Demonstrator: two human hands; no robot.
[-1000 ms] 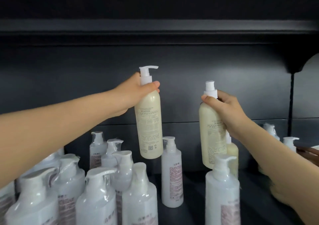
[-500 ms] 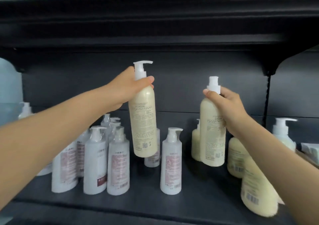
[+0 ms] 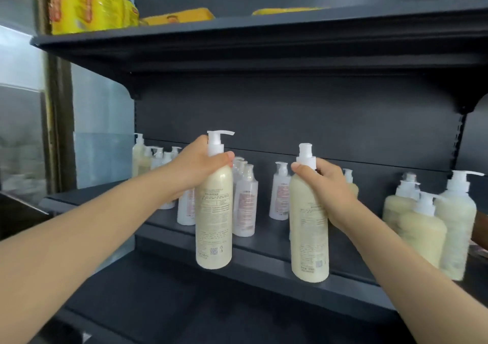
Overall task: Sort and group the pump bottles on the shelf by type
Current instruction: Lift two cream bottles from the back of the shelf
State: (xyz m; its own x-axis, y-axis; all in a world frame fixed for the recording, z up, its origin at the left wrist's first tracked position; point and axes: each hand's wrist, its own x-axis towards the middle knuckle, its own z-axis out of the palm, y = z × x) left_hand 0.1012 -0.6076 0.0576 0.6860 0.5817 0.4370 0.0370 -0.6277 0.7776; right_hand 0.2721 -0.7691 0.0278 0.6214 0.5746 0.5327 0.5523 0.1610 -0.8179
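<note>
My left hand [image 3: 196, 168] grips a tall cream pump bottle [image 3: 214, 217] by its shoulder and holds it in the air in front of the dark shelf [image 3: 264, 262]. My right hand [image 3: 326, 188] holds a second cream pump bottle [image 3: 309, 232] by its neck, also off the shelf. Several white bottles with reddish labels [image 3: 247, 206] stand at the shelf's middle and left. Several cream bottles [image 3: 422, 225] stand grouped at the right. One cream bottle [image 3: 138, 153] stands at the far left end.
An upper shelf [image 3: 237, 42] overhangs the bottles and carries yellow packets [image 3: 87, 3]. A lower dark shelf [image 3: 158, 304] juts out below. A glass divider [image 3: 103, 159] closes the left end.
The view has pulled back and up, so both held bottles now hang out in front of the shelf edge. Each hand keeps its bottle.
</note>
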